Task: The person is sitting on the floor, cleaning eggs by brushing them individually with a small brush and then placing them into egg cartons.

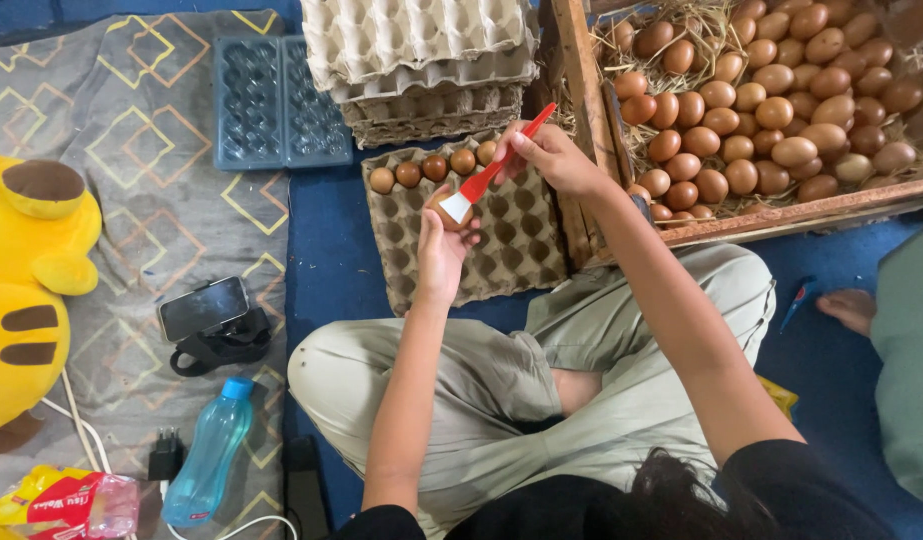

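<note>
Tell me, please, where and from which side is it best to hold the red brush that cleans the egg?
Probably by the thin handle's far end, coming from the right, as the right hand does. The red brush slants down-left, its white bristles resting on the egg in the left hand, so the upper end is free.

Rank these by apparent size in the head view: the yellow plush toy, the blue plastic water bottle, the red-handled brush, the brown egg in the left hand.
1. Yellow plush toy, partly cut off by the frame
2. Blue plastic water bottle
3. Red-handled brush
4. Brown egg held in the left hand; it is partly hidden
</note>
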